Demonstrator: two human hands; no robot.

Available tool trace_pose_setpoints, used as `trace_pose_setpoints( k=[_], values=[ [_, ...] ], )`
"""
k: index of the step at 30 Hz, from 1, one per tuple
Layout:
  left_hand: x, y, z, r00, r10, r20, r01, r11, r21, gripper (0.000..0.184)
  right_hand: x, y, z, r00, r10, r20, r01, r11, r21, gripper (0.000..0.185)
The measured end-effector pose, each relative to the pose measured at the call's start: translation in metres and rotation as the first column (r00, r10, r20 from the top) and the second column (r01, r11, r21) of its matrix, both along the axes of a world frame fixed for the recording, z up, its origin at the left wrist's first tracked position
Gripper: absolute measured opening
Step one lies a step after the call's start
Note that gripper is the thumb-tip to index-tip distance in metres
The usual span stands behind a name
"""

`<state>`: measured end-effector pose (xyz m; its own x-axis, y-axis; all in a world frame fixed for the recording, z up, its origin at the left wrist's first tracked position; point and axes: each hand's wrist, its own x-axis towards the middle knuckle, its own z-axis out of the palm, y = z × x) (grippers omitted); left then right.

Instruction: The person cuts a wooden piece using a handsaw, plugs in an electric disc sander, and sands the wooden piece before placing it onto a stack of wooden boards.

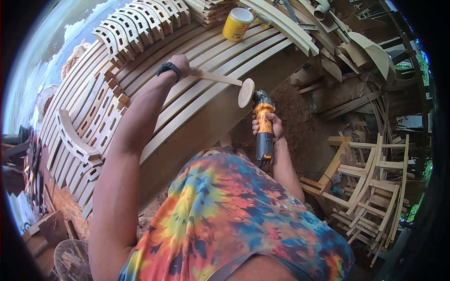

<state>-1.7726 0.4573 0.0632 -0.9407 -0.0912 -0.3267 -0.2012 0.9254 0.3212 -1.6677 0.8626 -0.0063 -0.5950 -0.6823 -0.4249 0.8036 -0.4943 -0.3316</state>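
My left hand [180, 64], with a black watch at the wrist, is closed round one end of a thin wooden strip [220, 78] above the slatted bench. The strip's other end meets or lies very near the round sanding disc [246, 93] of a yellow and black angle grinder [264, 124]. Wrapped round the grinder's yellow body is my right hand [271, 125], in front of the bench edge. The disc faces left, toward the strip.
Slotted curved wooden pieces [136, 28] are stacked at the upper left, and others [77, 140] lie at the left. A yellow tub [237, 24] stands on the slats [206, 100]. Wooden frames [375, 187] are piled at the right.
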Motion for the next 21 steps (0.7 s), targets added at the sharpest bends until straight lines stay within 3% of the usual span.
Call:
trace_pose_setpoints(
  k=[8,10,21],
  values=[
    [-0.001,-0.001,-0.005,0.998,-0.014,-0.056,0.014,1.000,0.005,0.078,-0.014,-0.003,0.005,0.999,0.022,-0.036,-0.020,0.999,0.048,0.052],
    [0.003,0.002,0.006,1.000,0.007,0.020,-0.007,1.000,0.021,0.072,-0.017,-0.003,0.006,0.998,0.045,-0.046,-0.043,0.998,0.054,0.055],
    [0.003,0.001,0.006,0.999,0.022,0.041,-0.023,0.999,0.026,0.068,-0.013,-0.004,0.005,0.999,0.036,-0.019,-0.034,0.994,0.100,0.053]
  ],
)
